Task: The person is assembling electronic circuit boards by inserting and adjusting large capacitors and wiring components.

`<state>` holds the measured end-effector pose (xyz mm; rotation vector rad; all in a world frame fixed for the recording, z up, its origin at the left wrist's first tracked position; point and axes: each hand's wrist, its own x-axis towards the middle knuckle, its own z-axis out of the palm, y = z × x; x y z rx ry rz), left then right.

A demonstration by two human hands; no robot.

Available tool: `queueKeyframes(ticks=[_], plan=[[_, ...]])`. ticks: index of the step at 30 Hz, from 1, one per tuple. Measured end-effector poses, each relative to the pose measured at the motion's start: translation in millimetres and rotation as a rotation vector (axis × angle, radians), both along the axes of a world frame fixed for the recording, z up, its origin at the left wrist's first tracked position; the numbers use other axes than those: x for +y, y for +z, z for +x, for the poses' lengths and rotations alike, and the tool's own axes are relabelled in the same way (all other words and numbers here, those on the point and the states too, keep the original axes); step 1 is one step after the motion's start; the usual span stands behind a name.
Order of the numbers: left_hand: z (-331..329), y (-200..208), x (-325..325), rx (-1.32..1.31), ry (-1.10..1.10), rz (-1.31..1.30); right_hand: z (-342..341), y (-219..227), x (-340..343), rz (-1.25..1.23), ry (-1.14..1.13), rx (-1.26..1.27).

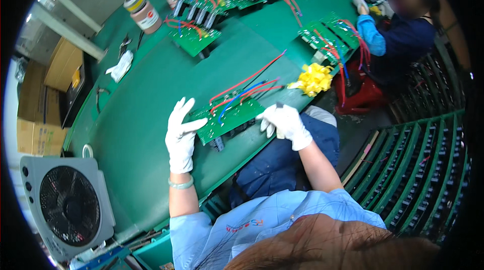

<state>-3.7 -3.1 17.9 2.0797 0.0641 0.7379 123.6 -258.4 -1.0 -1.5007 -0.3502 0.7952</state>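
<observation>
A green circuit board (234, 117) with red and blue wires lies in front of me on the table, dark components showing under its near edge. My left hand (181, 131), in a white glove, is at the board's left end. Its fingers are spread and the thumb reaches over the board's edge. At the right end is my right hand (287, 122), also gloved, its fingers curled together with the fingertips by the board's corner. A small dark bit shows at the top of that hand; what the fingers hold is hidden.
A yellow bundle (314, 79) lies right of the board. More wired boards (195, 40) are spread along the back, near a capped bottle (145, 13). A fan (68, 207) stands at left, green racks (418, 169) at right. A co-worker (403, 43) sits at far right.
</observation>
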Motion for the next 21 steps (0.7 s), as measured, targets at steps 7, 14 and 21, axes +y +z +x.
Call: queueKeyframes(ticks=[7,14,21], plan=[[-3,-8,12,-0.038,-0.008,-0.026,-26,35,-22,0.009,0.472,-0.053],[-3,-24,40,-0.057,0.164,-0.288,-22,74,7,-0.165,0.238,-0.884],[10,-8,-7,0.14,-0.051,-0.35,-9,32,27,-0.445,0.214,-1.177]])
